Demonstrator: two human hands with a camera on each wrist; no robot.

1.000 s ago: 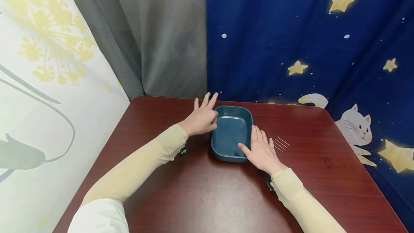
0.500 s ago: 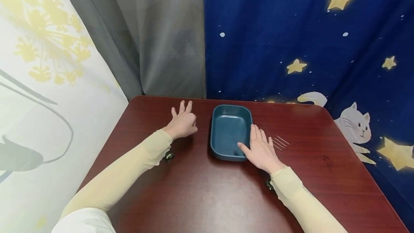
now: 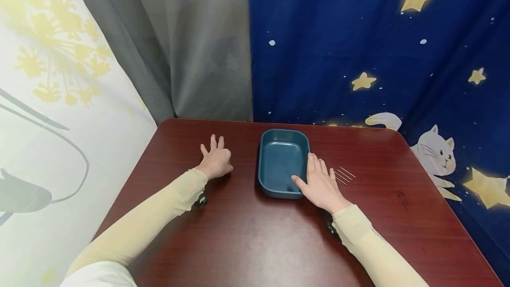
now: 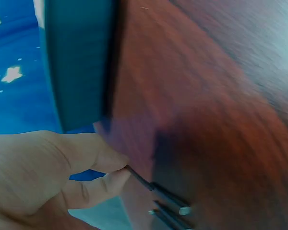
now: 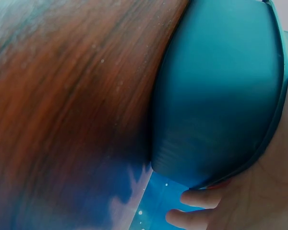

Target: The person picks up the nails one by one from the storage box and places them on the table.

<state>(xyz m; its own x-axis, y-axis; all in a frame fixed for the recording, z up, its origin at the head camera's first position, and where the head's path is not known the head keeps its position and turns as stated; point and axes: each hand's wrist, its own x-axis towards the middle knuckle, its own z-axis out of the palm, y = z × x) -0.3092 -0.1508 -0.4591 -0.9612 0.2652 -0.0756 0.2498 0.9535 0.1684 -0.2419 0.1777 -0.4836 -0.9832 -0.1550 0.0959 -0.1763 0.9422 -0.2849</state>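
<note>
My left hand [image 3: 216,163] is low over the left half of the table. In the left wrist view its thumb and forefinger [image 4: 110,152] pinch the end of a thin dark stick [image 4: 140,178]. Right beneath lie several dark sticks [image 4: 169,216] with pale ends. My right hand [image 3: 322,186] lies with straight fingers along the right side of a teal rectangular box [image 3: 280,193], its thumb reaching over the rim. The open-topped box sits upright in the middle.
Several thin pale sticks [image 3: 345,175] lie side by side just right of my right hand. The dark red wooden table [image 3: 255,242] ends at a far edge against grey and blue curtains [image 3: 318,56]. A pale patterned curtain [image 3: 48,154] borders the left.
My left hand has moved from the box's left rim leftward and a little nearer, down to the table. The right hand has stayed at the box.
</note>
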